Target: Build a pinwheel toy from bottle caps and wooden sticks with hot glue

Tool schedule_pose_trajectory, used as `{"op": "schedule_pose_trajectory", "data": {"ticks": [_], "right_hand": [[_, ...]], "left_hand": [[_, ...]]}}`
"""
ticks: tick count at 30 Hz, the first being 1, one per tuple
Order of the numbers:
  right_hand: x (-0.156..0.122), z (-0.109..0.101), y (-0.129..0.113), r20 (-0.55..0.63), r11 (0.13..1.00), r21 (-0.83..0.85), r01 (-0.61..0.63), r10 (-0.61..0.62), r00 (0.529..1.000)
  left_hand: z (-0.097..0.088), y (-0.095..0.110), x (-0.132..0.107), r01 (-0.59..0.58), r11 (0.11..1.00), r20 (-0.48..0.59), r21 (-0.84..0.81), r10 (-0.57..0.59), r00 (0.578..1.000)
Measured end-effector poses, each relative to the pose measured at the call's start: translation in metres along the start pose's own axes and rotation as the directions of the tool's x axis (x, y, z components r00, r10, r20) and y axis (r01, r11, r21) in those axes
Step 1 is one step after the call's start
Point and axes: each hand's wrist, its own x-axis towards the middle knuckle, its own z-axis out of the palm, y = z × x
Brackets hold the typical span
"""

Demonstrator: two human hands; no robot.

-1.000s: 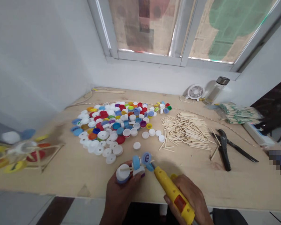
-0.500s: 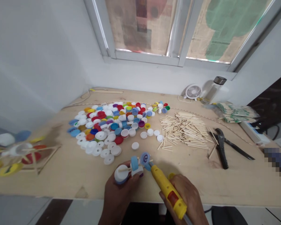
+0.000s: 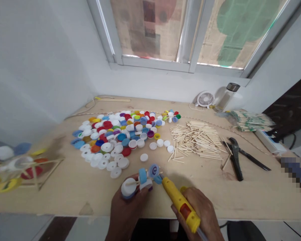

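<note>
Near the table's front edge, my left hand (image 3: 127,206) is closed around a small assembly of bottle caps joined with wooden sticks. A white cap (image 3: 128,187) faces me at its left end; a light blue cap (image 3: 142,175) and a round blue cap with a dark mark (image 3: 154,170) stand further right. My right hand (image 3: 198,207) grips a yellow glue gun (image 3: 179,199) with a red window. Its nozzle points up and left, at the blue caps and stick ends. Whether the tip touches them I cannot tell.
Behind my hands lies a heap of coloured bottle caps (image 3: 121,137), with a pile of short wooden sticks (image 3: 198,140) to its right. Black-handled cutters (image 3: 237,160) rest further right. A cap-and-stick model (image 3: 22,167) stands left. A fan (image 3: 205,99) and bottle (image 3: 227,97) stand behind.
The whole view has shifted slightly. My left hand and the cap assembly sit a little further left in the picture; the glue gun's nozzle stays at the blue caps.
</note>
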Motion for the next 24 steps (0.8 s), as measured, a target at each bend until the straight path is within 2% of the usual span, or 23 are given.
{"op": "schedule_pose_trajectory", "data": {"ticks": [6, 11, 14, 20, 24], "right_hand": [[0.0, -0.001, -0.003, 0.018, 0.999, 0.014, 0.038, -0.039, 0.999], [-0.002, -0.001, 0.0, 0.023, 1.0, 0.003, -0.027, 0.027, 0.999], [-0.003, -0.002, 0.002, 0.006, 1.0, -0.005, -0.017, 0.017, 1.0], [0.001, -0.006, 0.002, 0.039, 0.999, -0.026, -0.018, 0.019, 0.999], [-0.001, -0.012, 0.012, 0.014, 0.998, -0.016, -0.062, 0.062, 0.998]], "left_hand": [[0.002, 0.001, -0.001, 0.017, 1.0, -0.018, -0.014, -0.017, 1.0], [0.003, 0.001, 0.0, -0.012, 1.0, -0.037, 0.013, 0.013, 0.999], [0.003, 0.001, -0.001, -0.021, 1.0, -0.043, 0.015, 0.022, 0.999], [0.003, 0.004, -0.002, 0.024, 0.999, -0.078, 0.024, -0.022, 0.997], [0.003, 0.007, -0.003, 0.038, 0.997, -0.094, 0.066, -0.032, 0.995]]}}
